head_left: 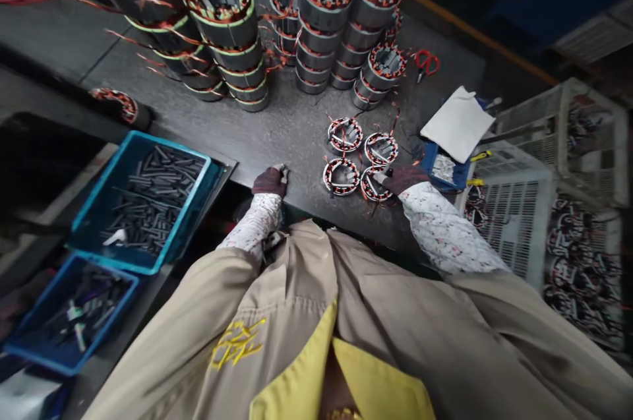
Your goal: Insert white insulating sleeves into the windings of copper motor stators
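Observation:
Four-square on the grey bench stand small wound stators with white rims and orange-red wire: a back left stator (345, 134), a back right stator (381, 148), a front left stator (341, 176) and a front right stator (370, 190). My right hand (406, 179), in a dark maroon glove, grips the front right stator at its right rim, fingertips over the ring. At the bench's near edge, left of the group, rests my left hand (270, 180), gloved alike. Its fingers are curled; whatever they may hold is hidden.
Tall stacks of stators (316, 44) and larger green-rimmed stators (232, 44) stand at the back. Red-handled scissors (427, 64) lie right. A teal bin (131, 143) of dark strips is left. White paper (457, 123) covers a blue box; plastic crates (524, 209) stand right.

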Demonstrator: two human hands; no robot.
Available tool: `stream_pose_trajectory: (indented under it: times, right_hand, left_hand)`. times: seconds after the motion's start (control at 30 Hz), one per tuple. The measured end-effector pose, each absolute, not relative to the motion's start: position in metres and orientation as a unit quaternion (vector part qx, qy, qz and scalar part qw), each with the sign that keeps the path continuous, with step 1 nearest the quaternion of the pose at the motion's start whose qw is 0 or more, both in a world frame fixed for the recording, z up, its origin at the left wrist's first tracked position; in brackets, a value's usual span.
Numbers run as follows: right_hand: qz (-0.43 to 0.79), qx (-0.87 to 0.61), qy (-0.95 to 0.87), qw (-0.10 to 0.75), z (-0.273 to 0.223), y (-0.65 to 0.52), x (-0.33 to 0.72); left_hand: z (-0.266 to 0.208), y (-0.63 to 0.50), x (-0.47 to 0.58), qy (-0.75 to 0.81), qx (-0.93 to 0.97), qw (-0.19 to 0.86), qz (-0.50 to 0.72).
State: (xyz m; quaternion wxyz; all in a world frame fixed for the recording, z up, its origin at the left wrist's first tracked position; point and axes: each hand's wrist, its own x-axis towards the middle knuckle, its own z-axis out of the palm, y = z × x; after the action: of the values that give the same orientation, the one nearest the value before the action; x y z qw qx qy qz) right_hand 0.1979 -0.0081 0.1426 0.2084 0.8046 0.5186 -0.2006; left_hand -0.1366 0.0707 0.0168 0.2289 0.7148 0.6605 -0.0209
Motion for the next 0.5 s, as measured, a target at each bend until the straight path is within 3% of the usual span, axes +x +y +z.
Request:
stream_pose_trajectory:
  times: [0.3, 0.5]
  right_hand:
    - [-0.225, 0.774, 0.529, 0.265, 0.124, -0.002, 0.204]
    - [-0.229, 0.774, 0.549, 0.217, 0.119, 0.003, 0.210]
  left_hand:
    - [0.018, 0.068, -0.139, 0.639, 0.724, 0.260, -0.022]
    - [0.022, 0.067, -0.141, 0.623, 0.735, 0.267, 0.000]
